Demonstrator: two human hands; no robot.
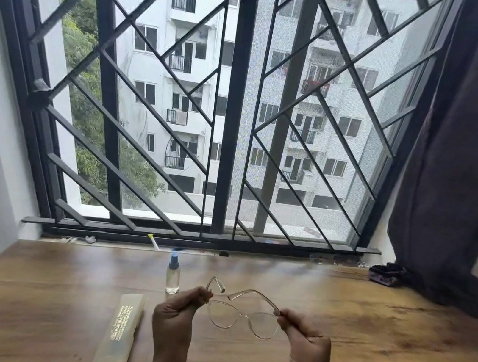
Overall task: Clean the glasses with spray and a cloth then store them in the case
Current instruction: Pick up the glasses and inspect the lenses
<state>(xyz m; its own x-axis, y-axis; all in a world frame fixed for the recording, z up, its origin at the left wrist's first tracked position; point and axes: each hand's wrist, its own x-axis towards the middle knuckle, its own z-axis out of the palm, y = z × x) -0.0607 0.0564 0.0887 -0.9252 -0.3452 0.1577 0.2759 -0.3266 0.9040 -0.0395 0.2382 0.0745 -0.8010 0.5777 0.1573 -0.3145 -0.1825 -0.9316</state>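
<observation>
Both hands hold the glasses (242,317) up over the middle of the tabletop (378,343), nearer its near edge than its far one. The left hand (175,318) pinches the frame at its left corner by the hinge. The right hand (305,344) pinches the opposite corner, so each hand is closed on one end of the frame. The frame's long axis runs left to right between the two hands, lenses hanging downward. The temples reach away toward the window, and the right one is angled inward across the frame.

The spray bottle (173,277) stands upright on the tabletop just beyond the left hand, toward the far edge and well apart from the right hand. The left hand is plainly the nearer one for picking it up, which would leave the right hand to keep the glasses. The case (119,334) lies closed just to the left of the left hand. Its long axis runs from the near edge toward the far edge, with a slight lean.

I see no cloth for certain. A dark bundle (385,274) sits at the far right corner beside the curtain (470,155), and I cannot tell what it is. The cleaning looks not yet begun; spraying the lenses would be the first step
</observation>
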